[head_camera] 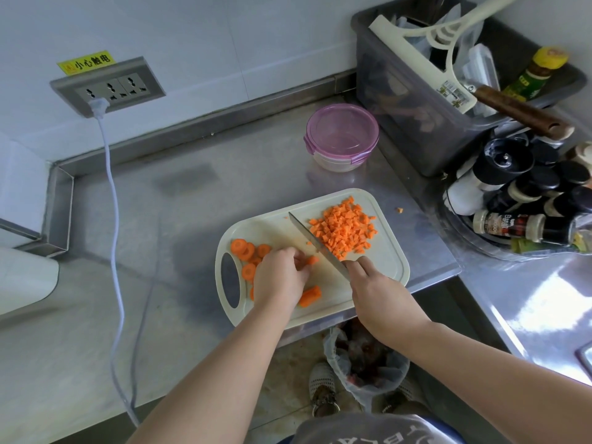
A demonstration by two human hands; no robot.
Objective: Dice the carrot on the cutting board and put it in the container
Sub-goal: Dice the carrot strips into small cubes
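Cutting board: one, cream plastic, rounded rectangle with an oval handle slot at its left end, flat on the brushed-steel surface. Your left hand: fingers curled, grip closed on a short carrot piece held down near mid-board. Your right hand: grip wrapped round the handle of the knife, with the handle itself hidden. One plain steel blade lies diagonally, tip toward the board's far edge. Right of the blade, touching it: one heap of diced carrot, small rough cubes, too many to count. Left of your left hand: carrot rounds, four showing, overlapping. One carrot stick lies beside your left wrist. One stray cube sits on the steel just off the board's far right corner. Container: one, round, clear plastic, pink-rimmed lid clipped on, beyond the board, well apart from it. Grey bin at right holds a cream squeegee and a yellow-capped bottle.
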